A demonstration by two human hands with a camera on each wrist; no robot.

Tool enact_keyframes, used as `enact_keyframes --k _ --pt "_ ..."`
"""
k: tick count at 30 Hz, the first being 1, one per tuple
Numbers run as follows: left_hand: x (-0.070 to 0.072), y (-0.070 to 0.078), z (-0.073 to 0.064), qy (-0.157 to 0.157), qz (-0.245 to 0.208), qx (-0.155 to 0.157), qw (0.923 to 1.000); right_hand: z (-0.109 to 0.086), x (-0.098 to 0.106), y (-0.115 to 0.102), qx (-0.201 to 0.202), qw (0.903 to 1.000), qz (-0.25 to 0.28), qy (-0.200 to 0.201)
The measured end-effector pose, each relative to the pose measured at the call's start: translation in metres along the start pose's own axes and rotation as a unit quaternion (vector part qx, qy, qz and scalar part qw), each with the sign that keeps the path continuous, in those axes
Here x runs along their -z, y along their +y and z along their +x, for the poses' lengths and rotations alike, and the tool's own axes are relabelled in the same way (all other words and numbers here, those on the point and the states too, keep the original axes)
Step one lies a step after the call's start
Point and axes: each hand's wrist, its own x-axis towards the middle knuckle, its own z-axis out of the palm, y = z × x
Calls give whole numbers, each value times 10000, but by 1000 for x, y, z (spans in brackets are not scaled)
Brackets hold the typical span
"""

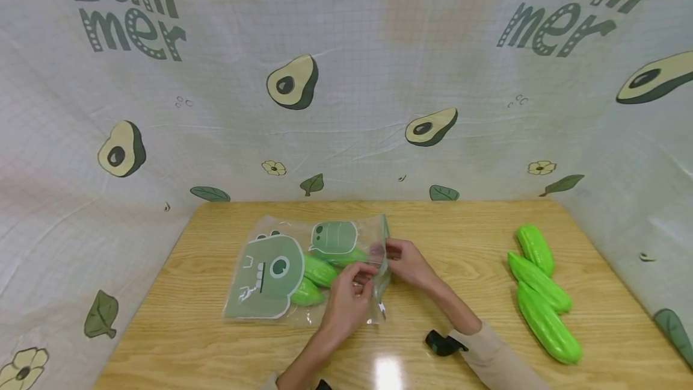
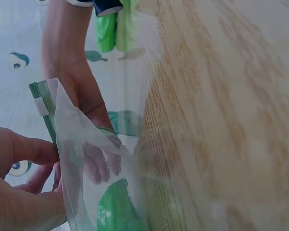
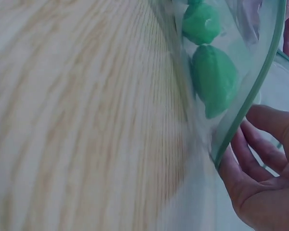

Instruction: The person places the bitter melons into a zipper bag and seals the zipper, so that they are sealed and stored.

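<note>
Bag looked light, slick and limp — likely best taken by its stiffer green rim, which left hand and right hand both pinched.

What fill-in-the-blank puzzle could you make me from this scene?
The left hand and right hand both hold the clear bag; to its right, ____ green pieces lie loose on the table.
In the left wrist view, the bag's slider is ____.
The cloth behind the table repeats the printed word ____.

Missing words: three; white; summer.
</note>
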Motion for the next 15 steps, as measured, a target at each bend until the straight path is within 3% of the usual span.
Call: enact_keyframes --k 15 --pt "0 -1 0 25 -142 9 9999 -13 13 1 323 9985 -384 221"
